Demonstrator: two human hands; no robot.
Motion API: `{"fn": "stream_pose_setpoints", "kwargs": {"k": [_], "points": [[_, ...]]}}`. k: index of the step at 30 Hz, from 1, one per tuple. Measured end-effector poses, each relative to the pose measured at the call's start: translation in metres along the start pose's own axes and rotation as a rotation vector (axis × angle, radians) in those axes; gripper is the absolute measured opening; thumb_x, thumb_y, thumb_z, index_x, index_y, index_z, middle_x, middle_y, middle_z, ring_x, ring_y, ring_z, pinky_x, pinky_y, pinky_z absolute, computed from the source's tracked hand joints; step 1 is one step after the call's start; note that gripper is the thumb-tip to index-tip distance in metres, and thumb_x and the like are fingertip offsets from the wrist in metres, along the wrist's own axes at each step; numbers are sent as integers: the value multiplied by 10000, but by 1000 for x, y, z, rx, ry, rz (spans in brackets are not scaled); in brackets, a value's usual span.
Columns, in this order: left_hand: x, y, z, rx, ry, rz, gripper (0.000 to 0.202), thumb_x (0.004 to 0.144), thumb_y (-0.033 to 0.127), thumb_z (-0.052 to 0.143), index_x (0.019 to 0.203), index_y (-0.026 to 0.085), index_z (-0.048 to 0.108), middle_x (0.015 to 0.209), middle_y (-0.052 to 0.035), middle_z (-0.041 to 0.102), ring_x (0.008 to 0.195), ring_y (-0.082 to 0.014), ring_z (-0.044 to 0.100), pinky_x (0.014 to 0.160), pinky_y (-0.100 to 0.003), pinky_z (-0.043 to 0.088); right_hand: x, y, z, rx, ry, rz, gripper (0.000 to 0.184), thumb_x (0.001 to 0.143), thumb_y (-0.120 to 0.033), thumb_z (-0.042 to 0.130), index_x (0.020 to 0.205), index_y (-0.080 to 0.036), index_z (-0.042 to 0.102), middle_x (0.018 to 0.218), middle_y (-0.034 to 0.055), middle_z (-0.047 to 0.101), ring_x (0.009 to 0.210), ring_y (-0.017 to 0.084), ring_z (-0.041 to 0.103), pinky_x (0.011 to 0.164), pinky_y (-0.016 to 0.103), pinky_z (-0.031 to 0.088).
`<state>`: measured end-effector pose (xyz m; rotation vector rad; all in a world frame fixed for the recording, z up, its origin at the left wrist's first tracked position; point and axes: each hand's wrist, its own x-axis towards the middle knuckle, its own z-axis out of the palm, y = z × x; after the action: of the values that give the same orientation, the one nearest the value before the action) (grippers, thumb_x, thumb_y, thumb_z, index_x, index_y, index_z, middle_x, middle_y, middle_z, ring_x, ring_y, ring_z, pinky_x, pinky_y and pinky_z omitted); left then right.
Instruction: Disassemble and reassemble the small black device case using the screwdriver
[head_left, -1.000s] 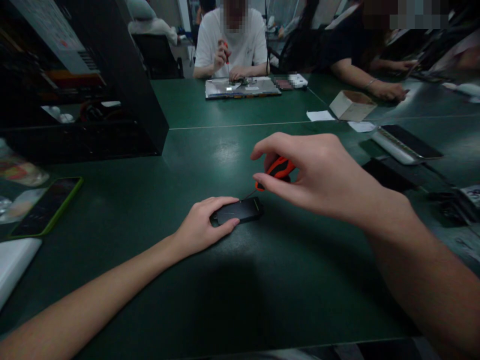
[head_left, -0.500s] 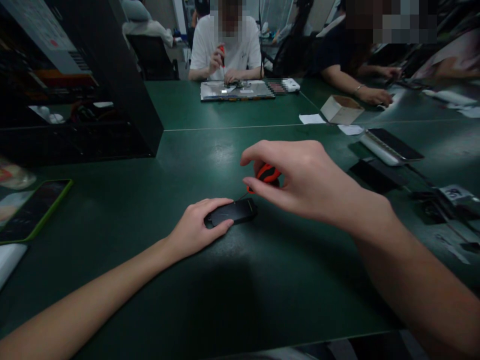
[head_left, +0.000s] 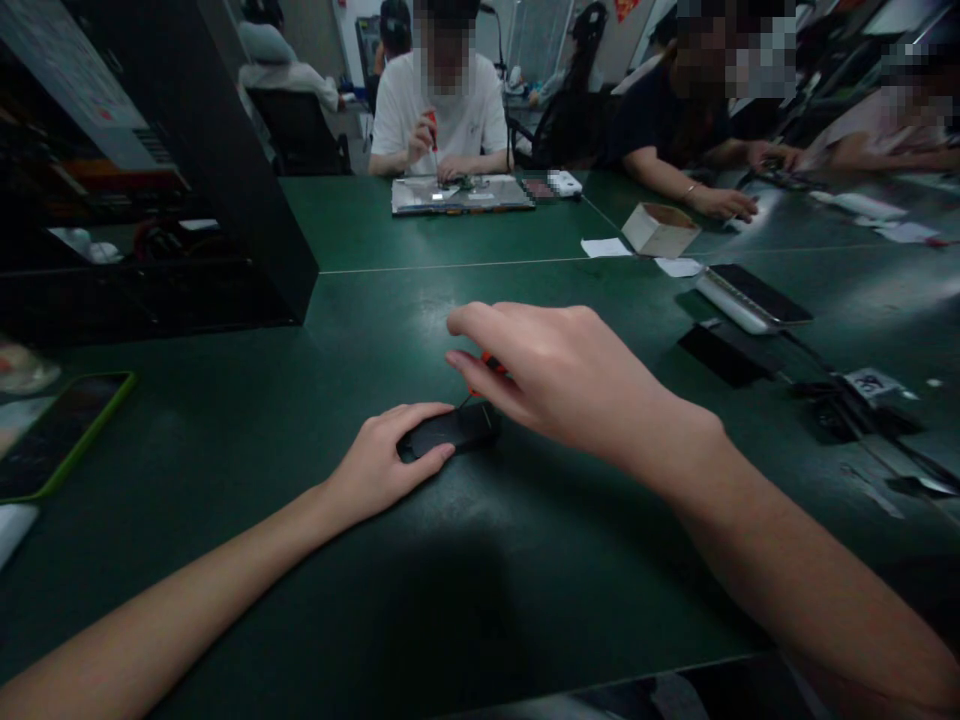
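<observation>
My left hand [head_left: 386, 450] is closed around the left end of a small black rectangular device [head_left: 463, 428], pressing it flat on the green table. Its thumb lies along the near side and its fingers along the far side. Above the device's far right edge, my right hand [head_left: 551, 370] is curled round a red and black screwdriver [head_left: 493, 364]. Most of the handle is hidden behind the thumb and palm. The thin shaft slants down and left to the device's far edge; the tip itself is too small to make out. My right index finger and thumb are apart.
A green-framed phone [head_left: 64, 430] lies at the left, below a black shelf [head_left: 277, 220]. On the right are a white box-like device [head_left: 739, 300], a black flat piece [head_left: 724, 352] and cables [head_left: 862, 400]. Across the table, a person works on a flat panel [head_left: 465, 197] beside a small open box [head_left: 660, 230].
The view has shifted slightly. My right hand sits a little lower and further left, covering more of the screwdriver handle. My left hand still holds the black device.
</observation>
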<state>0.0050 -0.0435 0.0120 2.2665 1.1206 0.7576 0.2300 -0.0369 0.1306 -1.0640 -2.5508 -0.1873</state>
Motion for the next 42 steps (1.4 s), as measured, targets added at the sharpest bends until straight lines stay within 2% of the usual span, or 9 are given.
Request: {"fn": "stream_pose_setpoints", "kwargs": {"k": [4,9,14,20,24,28,34,36,42], "points": [[0,0,0,6,-1,-6,391,946,398,660,1300,230,651,1213,-66,753,1059,-258,729,948,-375,569,-4,0,-6,-35,-43,61,263,1027,-262,469,1230,-144,586,900,94,717,756,222,655,636,303,385],[-1,-2,1,16,6,-2,401,943,408,660,1303,234,648,1234,-75,746,1071,-269,725,940,-383,570,-9,5,-9,216,-40,-59,478,963,-138,497,1434,-185,439,1170,102,697,972,228,667,777,326,480],[-1,-2,1,15,-2,1,394,955,400,658,1313,239,641,1242,-70,740,1087,-263,718,948,-374,555,-10,10,-12,260,-80,-99,369,949,-120,521,1316,-161,547,1117,101,684,985,223,656,805,320,471],[-1,-3,0,10,-7,-2,405,952,401,664,1319,232,638,1243,-73,739,1071,-263,724,934,-372,562,-4,5,-11,37,-92,55,196,1003,-278,547,1138,-158,622,907,83,703,786,230,651,650,308,381],[-1,-3,0,17,-11,-1,400,956,401,661,1317,231,638,1263,-76,733,1102,-267,715,962,-374,555,-4,11,-8,239,-48,-65,282,965,-153,538,1243,-163,579,1061,84,712,904,210,659,757,307,423],[-1,-3,0,19,-13,-9,398,953,399,663,1312,228,639,1264,-76,731,1108,-271,709,964,-383,551,-7,10,-11,325,-108,-160,352,947,-106,520,1291,-176,546,1153,90,682,970,204,638,770,297,430],[-2,-6,2,3,-9,-5,406,956,389,670,1331,236,631,1270,-67,726,1100,-256,708,958,-368,541,-5,9,-9,36,-77,76,233,1000,-320,568,1178,-171,591,938,74,703,797,223,642,647,297,355],[-2,-7,2,1,-13,-9,409,958,387,671,1337,241,626,1273,-64,723,1102,-251,706,954,-361,539,-3,12,-6,52,-50,99,214,993,-308,571,1152,-167,601,900,67,705,789,226,648,647,299,352],[-2,-6,1,8,-16,0,407,960,395,668,1334,238,626,1265,-69,722,1095,-254,705,945,-363,537,-5,15,-7,312,-51,-114,330,945,-116,521,1268,-176,551,1167,79,701,984,211,659,788,307,421]]}}
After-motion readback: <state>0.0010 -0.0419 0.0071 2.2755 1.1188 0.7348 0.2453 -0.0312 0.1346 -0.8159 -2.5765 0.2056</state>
